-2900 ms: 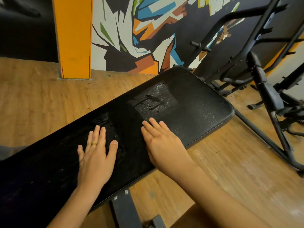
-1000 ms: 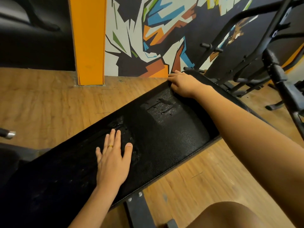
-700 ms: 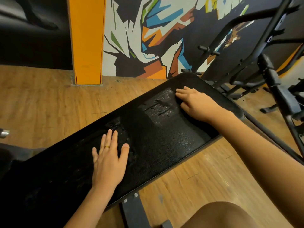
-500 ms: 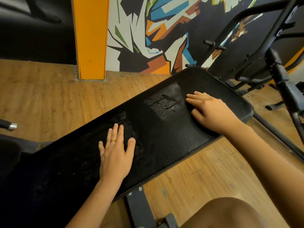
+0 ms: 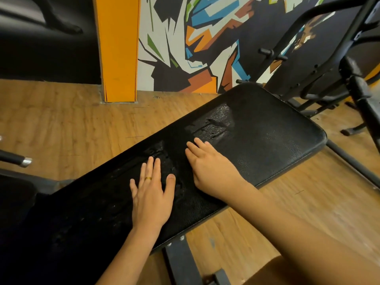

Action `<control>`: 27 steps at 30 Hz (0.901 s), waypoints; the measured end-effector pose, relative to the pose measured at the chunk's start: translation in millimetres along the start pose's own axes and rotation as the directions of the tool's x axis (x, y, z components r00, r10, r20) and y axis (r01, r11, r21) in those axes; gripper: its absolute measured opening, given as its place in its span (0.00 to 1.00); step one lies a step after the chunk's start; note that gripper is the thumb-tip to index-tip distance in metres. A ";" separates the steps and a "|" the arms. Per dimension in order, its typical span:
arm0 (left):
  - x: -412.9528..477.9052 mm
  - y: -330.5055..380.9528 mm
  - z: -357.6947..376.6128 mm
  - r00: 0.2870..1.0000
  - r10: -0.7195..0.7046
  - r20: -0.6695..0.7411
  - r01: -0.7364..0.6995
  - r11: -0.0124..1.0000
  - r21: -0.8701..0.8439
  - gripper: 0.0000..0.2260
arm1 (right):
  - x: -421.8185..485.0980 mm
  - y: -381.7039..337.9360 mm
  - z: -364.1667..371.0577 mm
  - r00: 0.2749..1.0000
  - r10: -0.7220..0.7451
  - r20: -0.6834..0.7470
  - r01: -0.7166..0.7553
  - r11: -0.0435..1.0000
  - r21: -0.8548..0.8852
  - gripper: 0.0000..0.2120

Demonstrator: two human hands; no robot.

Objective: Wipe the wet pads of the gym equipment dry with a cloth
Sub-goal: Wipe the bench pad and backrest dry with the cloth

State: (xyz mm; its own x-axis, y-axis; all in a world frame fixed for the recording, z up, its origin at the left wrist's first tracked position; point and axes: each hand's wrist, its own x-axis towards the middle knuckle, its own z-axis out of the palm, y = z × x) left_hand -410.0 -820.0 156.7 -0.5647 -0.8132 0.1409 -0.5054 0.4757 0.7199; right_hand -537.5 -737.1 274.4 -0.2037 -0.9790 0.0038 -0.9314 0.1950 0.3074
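Your left fingers [image 5: 157, 169] lie straight and slightly spread, flat on the black pad [image 5: 267, 145], with the thumb splayed toward the right and a gold ring [image 5: 148, 178] on one finger. They hold nothing. Your right fingers [image 5: 197, 149] are also straight but closer together, pressed flat and pointing up and to the left; the right thumb is hidden beneath the hand.

Your left hand [image 5: 151, 198] rests palm down near the pad's middle, its forearm coming up from the bottom edge. Your right hand [image 5: 213, 171] sits just beside it, apart by a narrow strip of pad, and its forearm runs off the lower right corner.

The pad slants from lower left to upper right above the wooden floor [image 5: 61, 124]. A wet patch [image 5: 213, 125] glistens just beyond your right fingertips; a second wet smear [image 5: 162, 153] lies between the two hands, near your left fingertips.

The pad's lower left end sinks into shadow and is cut off by the frame. A metal support [image 5: 178, 262] shows under the near edge, partly out of view. Behind stand an orange pillar [image 5: 117, 48], a painted wall [image 5: 195, 38] and a black rack [image 5: 320, 64], cropped at the right.
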 end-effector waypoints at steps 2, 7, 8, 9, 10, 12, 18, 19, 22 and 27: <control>0.4 0.0 -0.3 1.000 -0.001 0.003 0.001 1.000 -0.002 0.32 | 35.8 -4.2 2.7 0.998 0.059 0.006 -0.058 0.998 -0.033 0.29; 0.8 -0.4 -1.1 1.000 -0.005 0.006 0.005 1.000 -0.019 0.31 | 119.9 2.7 3.1 0.981 0.192 -0.032 -0.191 0.981 0.030 0.16; 0.3 -0.4 -1.0 1.000 -0.002 0.004 0.002 1.000 -0.022 0.31 | 125.8 3.1 4.1 0.979 0.203 -0.033 -0.202 0.979 0.034 0.16; 0.2 -0.7 -1.0 1.000 0.001 0.000 -0.001 1.000 -0.025 0.31 | 127.5 2.6 5.9 0.978 0.204 -0.052 -0.203 0.979 0.031 0.16; -0.2 -0.5 -1.0 1.000 0.001 0.000 -0.001 1.000 -0.027 0.31 | 123.8 1.9 8.1 0.977 0.198 -0.079 -0.197 0.980 0.027 0.16; 0.2 -0.5 -0.8 1.000 0.003 -0.001 -0.003 1.000 -0.027 0.31 | 105.5 2.0 14.0 0.972 0.175 -0.154 -0.169 0.984 0.049 0.15; -0.4 -1.6 -0.3 1.000 0.015 -0.001 -0.015 1.000 -0.023 0.31 | 9.7 -12.6 16.4 0.975 0.096 -0.198 -0.083 0.994 0.075 0.22; -0.5 -1.8 -0.2 1.000 0.015 0.000 -0.015 1.000 -0.024 0.31 | -5.1 -15.1 17.2 0.976 0.081 -0.203 -0.071 0.996 0.057 0.23; -0.2 -2.3 0.6 1.000 0.010 0.000 -0.010 1.000 -0.025 0.31 | -24.6 -17.2 20.4 0.976 0.070 -0.206 -0.065 0.997 0.029 0.24; 1.1 -2.4 0.5 1.000 0.010 0.003 -0.010 1.000 -0.016 0.31 | 18.5 -13.3 16.1 0.993 0.056 -0.101 -0.054 0.998 0.024 0.23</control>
State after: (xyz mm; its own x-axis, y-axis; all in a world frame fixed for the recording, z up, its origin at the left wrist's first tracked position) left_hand -409.8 -821.8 154.8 -0.5718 -0.8073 0.1460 -0.4890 0.4783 0.7294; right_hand -533.8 -756.8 255.1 -0.2239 -0.9676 0.1169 -0.9263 0.2485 0.2833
